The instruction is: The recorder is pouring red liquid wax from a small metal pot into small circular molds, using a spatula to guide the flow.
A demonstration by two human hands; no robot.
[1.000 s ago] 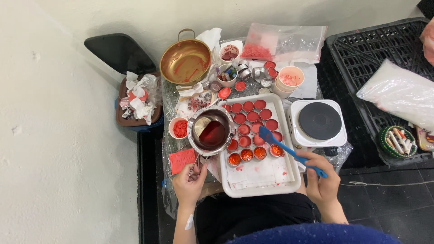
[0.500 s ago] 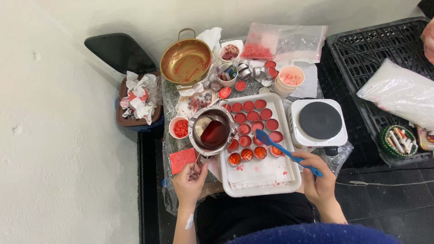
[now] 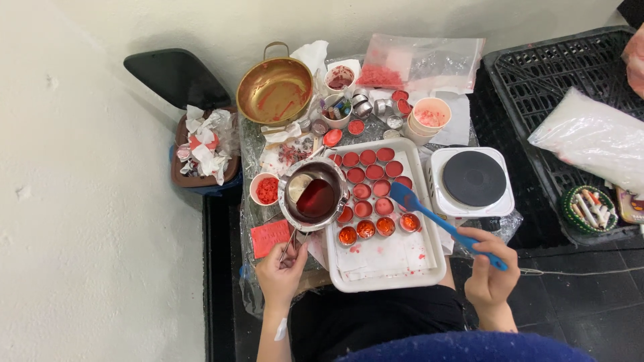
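The small steel pot (image 3: 314, 196) of red liquid hangs over the white tray's (image 3: 429, 268) left edge; left hand (image 3: 280, 271) fingers are clamped on its handle. Right hand (image 3: 491, 275) fingers grip a blue spatula (image 3: 439, 220) above the little tins (image 3: 367, 184). Most tins look filled; the nearest row looks freshly poured.

The near part of the white tray (image 3: 429, 271), lined with stained paper, lies bare, so a hand can pass there. Farther in, rows of small red-filled tins (image 3: 367, 175) block it. A steel pouring pot (image 3: 314, 196) crowds the tray's left edge, a hot plate (image 3: 473, 179) the right.
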